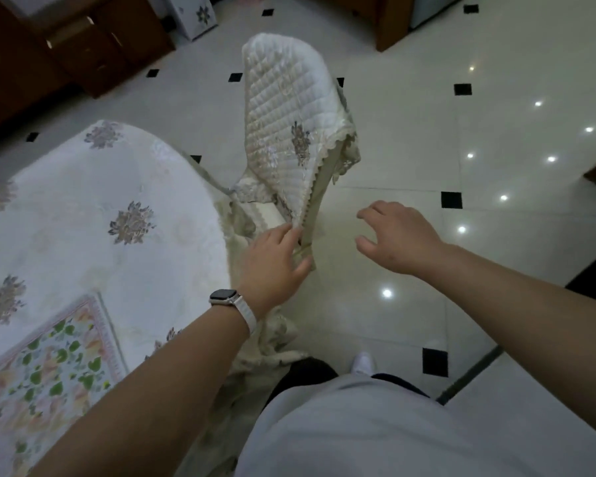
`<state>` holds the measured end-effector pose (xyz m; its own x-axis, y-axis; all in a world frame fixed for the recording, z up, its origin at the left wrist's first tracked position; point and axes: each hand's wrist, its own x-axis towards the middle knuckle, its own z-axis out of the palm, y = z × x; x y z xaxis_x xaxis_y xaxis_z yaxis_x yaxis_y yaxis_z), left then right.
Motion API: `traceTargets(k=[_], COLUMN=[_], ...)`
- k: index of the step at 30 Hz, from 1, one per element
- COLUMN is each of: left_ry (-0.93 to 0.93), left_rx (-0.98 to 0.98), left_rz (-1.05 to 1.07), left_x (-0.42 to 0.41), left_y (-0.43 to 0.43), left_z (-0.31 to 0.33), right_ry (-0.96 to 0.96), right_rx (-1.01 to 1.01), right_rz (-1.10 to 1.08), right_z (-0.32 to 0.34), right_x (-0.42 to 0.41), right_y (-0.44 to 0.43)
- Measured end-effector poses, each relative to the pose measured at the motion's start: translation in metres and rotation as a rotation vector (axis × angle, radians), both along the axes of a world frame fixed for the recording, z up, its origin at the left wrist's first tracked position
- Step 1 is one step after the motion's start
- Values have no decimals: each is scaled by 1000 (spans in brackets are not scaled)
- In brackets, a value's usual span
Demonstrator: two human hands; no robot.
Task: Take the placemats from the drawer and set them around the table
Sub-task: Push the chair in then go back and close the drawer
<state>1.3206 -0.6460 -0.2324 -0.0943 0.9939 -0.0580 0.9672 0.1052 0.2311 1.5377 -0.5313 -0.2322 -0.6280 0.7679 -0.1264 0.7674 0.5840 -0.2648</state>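
**One placemat on the table, left hand on the chair**

A placemat [49,366] with green leaves and pale orange flowers lies flat on the table [83,187], at its near side, low in the left of the view. The left forearm passes over the mat's near right corner. The table is round and covered by a white cloth with grey flower sprigs – the cloth hangs down over the rim at the right.

Just beside that rim stands a chair [283,108] in a quilted white cover with a scalloped trim. The left hand [276,256] holds the edge of the chair's back: the fingers lie on the quilted side and the thumb comes round the cream edge on the other. A watch [222,297] on a white strap sits on that wrist.

The right hand [396,235] is apart from the left, to the right of the chair and over the floor [496,139]. Its fingers are spread and loosely bent – it holds nothing and touches nothing.

The floor is glossy pale tile with small black squares at the corners, dotted with reflected lights. A dark wooden cabinet [93,46] stands at the far left. A white shoe [363,361] shows below the hands, next to the person's pale clothing.
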Motion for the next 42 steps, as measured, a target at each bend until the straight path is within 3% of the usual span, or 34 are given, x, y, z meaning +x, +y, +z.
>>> traceTargets(k=[12,19,25,42], left_ry=[-62,-62,-45,-42], left_rx=[-2,140,133,8], left_rz=[-168,-279,-355,-270], left_x=[37,38,27,50], left_y=[109,217,312,497], left_z=[-17,-8,1,-22], right_ry=[1,-39,-59,-62], right_rx=[-33,-19,55,21], right_rz=[-167,-192,-218,-214], right_z=[-7,0,21,-6], right_x=[48,37,35,82], right_y=[74,152,228,414])
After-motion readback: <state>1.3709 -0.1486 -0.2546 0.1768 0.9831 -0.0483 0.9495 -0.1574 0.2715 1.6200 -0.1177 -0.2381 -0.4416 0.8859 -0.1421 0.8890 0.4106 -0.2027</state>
